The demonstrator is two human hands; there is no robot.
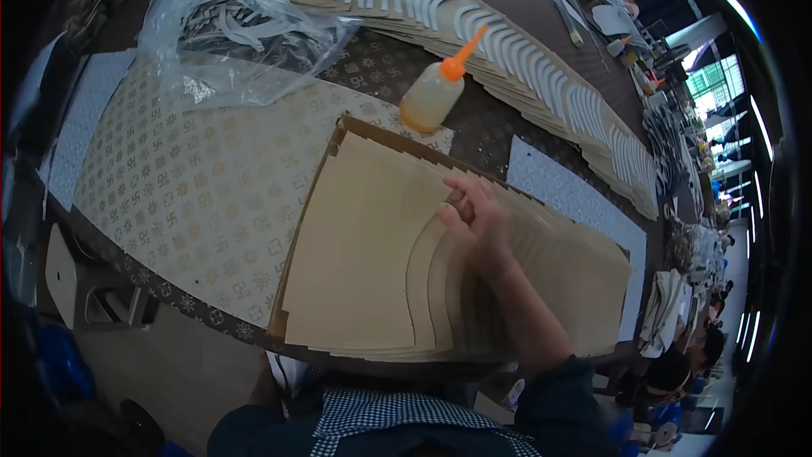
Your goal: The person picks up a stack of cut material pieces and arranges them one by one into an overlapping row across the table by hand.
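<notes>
My right hand (478,224) is over a fanned stack of tan sheets (355,237) with curved cut edges. Its fingers are loosely curled, the thumb stands a little apart, and I see nothing between them. Whether the fingertips touch the top sheets I cannot tell. The stack lies on a brown cardboard piece (302,233) at the table's near edge. Low at the table's edge, my left hand (266,391) shows only in part beside something white (288,372); its fingers are hidden. Beyond the stack stands a squeeze bottle (430,97) with an orange nozzle and yellowish liquid low inside.
A clear plastic bag (203,76) of grey-white strips lies at the back left. Behind the bottle, a long row of overlapping tan pieces (524,110) bears curved white strips. Patterned sheets (194,195) cover the table. A stool (76,283) stands left; people sit far right.
</notes>
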